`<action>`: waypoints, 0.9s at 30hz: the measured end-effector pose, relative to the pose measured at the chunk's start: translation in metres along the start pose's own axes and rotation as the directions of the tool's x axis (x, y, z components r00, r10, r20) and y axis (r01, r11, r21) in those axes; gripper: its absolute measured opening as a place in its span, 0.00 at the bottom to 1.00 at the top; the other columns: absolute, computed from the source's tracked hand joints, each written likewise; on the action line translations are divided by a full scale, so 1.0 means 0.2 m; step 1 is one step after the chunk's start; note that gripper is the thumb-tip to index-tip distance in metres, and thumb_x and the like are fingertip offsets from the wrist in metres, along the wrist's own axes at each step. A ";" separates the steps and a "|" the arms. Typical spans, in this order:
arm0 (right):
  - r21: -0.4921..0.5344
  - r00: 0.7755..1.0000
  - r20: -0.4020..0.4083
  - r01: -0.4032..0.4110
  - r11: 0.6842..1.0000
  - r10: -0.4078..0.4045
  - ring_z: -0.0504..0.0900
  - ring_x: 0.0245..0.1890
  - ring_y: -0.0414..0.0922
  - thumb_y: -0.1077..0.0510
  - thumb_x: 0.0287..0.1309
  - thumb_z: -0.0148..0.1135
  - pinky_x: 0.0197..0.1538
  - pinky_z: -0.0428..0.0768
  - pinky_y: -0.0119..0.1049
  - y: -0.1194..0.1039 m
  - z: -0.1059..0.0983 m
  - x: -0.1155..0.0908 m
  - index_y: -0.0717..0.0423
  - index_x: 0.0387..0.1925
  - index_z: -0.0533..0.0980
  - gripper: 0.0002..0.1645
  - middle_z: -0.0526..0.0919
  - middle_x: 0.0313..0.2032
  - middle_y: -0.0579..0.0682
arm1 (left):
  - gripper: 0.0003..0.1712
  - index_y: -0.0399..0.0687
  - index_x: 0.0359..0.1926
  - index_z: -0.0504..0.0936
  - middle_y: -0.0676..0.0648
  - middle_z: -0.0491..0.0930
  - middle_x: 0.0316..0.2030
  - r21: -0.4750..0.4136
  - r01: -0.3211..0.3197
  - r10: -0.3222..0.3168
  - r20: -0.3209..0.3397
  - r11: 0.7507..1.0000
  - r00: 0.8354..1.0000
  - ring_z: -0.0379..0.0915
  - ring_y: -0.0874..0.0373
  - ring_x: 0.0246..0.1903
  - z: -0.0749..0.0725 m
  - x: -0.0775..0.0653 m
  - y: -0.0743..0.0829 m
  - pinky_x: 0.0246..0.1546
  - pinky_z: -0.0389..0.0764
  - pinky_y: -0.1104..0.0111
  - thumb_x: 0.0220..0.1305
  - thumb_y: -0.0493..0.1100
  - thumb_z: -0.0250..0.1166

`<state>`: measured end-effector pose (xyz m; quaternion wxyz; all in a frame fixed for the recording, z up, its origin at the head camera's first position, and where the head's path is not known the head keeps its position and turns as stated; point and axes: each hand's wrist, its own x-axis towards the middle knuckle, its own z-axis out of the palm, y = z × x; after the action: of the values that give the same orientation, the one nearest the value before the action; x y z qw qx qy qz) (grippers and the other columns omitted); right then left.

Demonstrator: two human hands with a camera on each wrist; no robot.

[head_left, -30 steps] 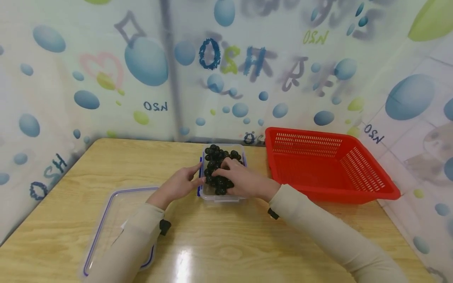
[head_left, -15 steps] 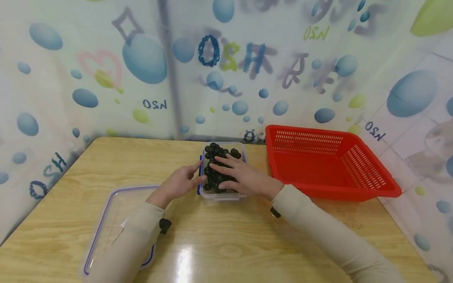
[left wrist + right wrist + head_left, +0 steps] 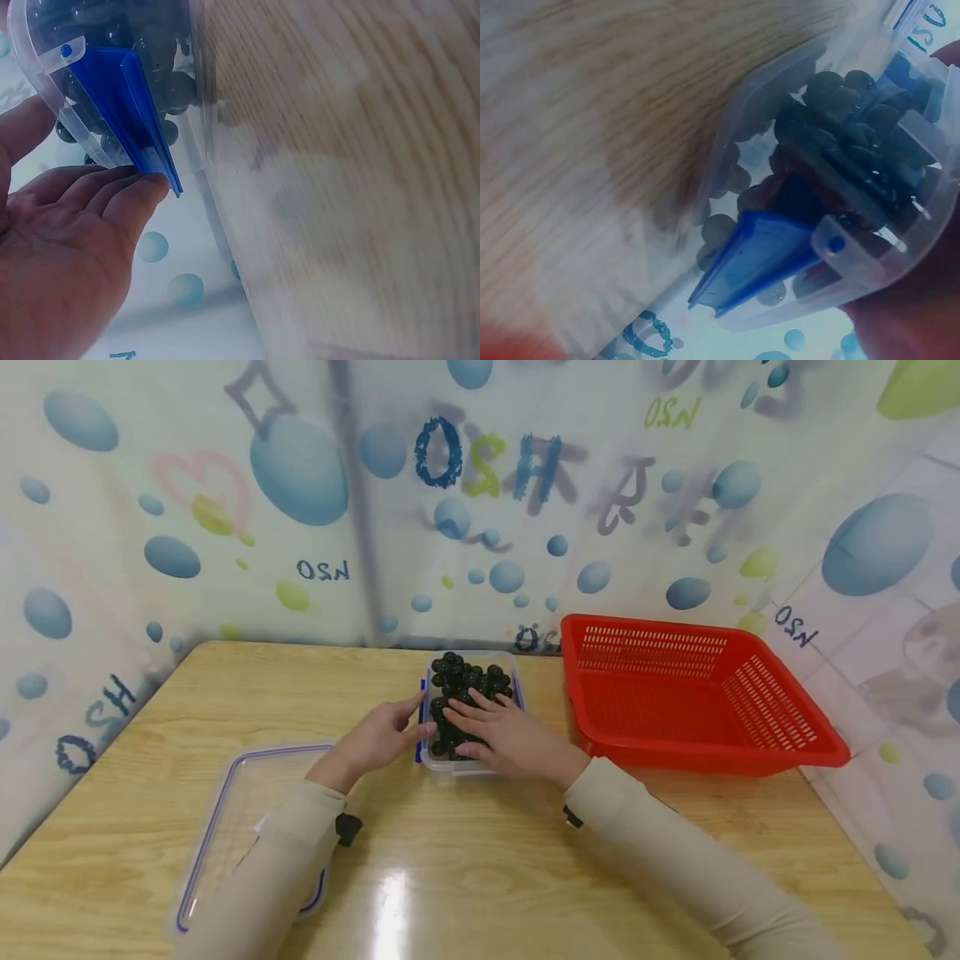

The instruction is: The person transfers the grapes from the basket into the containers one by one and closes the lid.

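Observation:
Dark grapes [image 3: 448, 668] fill a clear plastic food container [image 3: 441, 765] at the back middle of the table. My right hand [image 3: 517, 742] lies over them with its fingers spread, pressing on the bunch. On the container's left side, my left hand [image 3: 369, 745] touches the rim with straight fingers. The left wrist view shows those fingertips against a hanging blue latch [image 3: 124, 101], with the thumb apart near the rim. Another blue latch [image 3: 754, 259] hangs down in the right wrist view. The right palm hides some of the grapes.
A clear lid [image 3: 243, 797] with a blue seal lies at the left, partly under the left forearm. To the right of the container stands a red plastic basket [image 3: 675, 710] with slotted walls. A patterned curtain [image 3: 420, 552] borders the table [image 3: 480, 860] behind.
The right hand's fingers have gone from curled among the grapes to spread flat over them. The left hand has stayed at the container's side. The head view has tilted slightly down.

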<state>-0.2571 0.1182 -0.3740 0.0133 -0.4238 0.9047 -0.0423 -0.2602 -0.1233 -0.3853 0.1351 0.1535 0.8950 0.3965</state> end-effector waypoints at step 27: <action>0.104 0.993 -0.068 -0.090 0.990 0.098 0.47 0.74 0.50 0.36 0.71 0.46 0.69 0.51 0.58 -0.02 0.03 -0.02 0.44 0.76 0.56 0.39 0.53 0.74 0.43 | 0.39 0.42 0.76 0.51 0.32 0.57 0.70 -0.007 -0.018 0.018 -0.013 1.000 1.000 0.59 0.34 0.65 0.01 0.00 -0.01 0.62 0.64 0.46 0.74 0.51 0.56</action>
<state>-0.2510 0.1190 -0.3788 0.0038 -0.3777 0.9202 -0.1026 -0.2600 -0.1238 -0.3881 0.1264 0.1586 0.8929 0.4020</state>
